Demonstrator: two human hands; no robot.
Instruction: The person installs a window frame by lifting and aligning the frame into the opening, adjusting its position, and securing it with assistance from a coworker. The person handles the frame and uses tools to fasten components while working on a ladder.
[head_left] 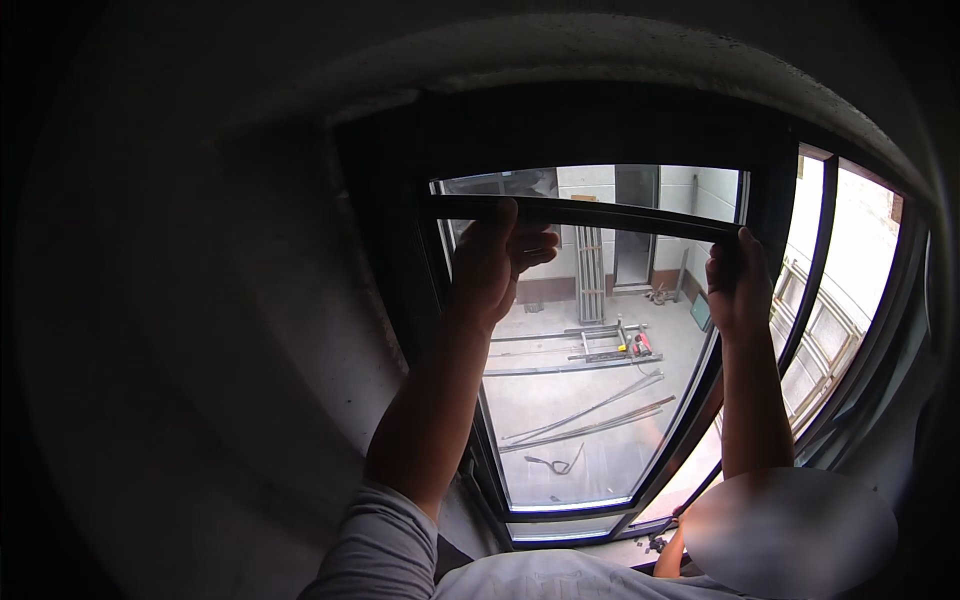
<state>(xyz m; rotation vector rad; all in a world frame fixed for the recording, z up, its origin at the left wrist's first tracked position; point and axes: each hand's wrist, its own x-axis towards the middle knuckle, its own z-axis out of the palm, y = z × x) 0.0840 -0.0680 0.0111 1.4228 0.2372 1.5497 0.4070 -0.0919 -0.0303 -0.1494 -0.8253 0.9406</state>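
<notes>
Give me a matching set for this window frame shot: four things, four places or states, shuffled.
Things:
1. left hand
2. right hand
3. dark strip
4. metal bars

Places or states:
A. lying on the floor seen through the glass
B. gripping the strip's right end
C. held level across the top of the pane
D. gripping the strip near its left end

Pairs: 1-D, 2-B, 3-C, 4-A

A building site, seen from indoors.
Bare concrete walls [250,330] framed an unfinished window [600,350]; metal strips [590,420] littered the yard below.
</notes>
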